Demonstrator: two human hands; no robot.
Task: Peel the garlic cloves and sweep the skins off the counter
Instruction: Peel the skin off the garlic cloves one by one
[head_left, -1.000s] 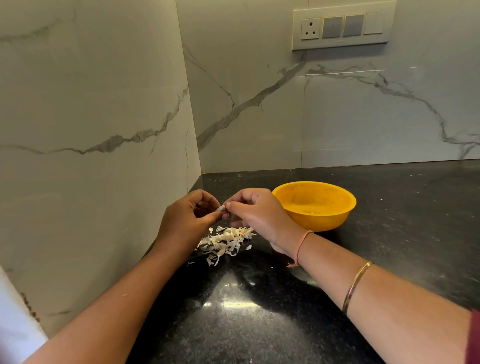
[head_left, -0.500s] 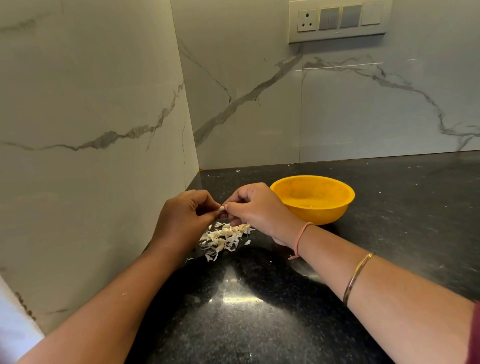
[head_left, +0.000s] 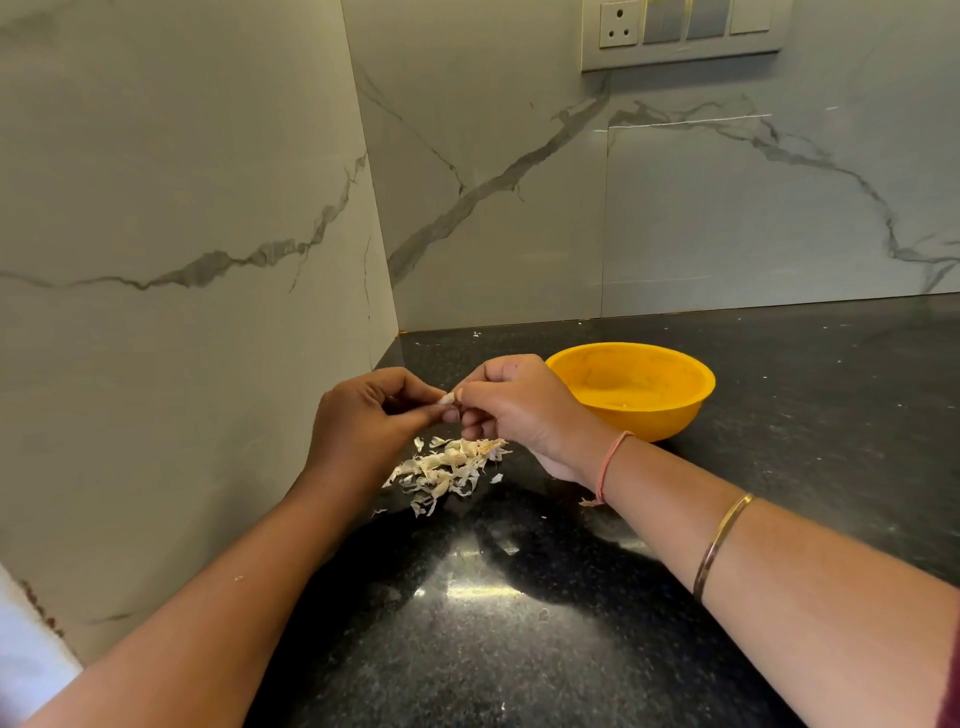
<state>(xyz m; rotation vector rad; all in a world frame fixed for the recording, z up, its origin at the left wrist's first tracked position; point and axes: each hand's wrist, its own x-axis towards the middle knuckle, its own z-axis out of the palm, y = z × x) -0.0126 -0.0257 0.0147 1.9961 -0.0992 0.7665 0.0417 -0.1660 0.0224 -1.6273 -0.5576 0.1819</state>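
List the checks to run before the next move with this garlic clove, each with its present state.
1. Grip: left hand and right hand both pinch the garlic clove: ok.
2. Clove fully peeled: cannot tell, fingers hide most of it.
3. Drop spot: yellow bowl upright beside the right hand: ok.
4. Catch area: skins pile lies below the hands: ok.
5. Cleanup: counter swept of skins: not ok.

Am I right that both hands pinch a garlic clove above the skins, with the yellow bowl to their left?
Not quite: the head view shows the yellow bowl to their right. The left hand and right hand do pinch the garlic clove above the skins.
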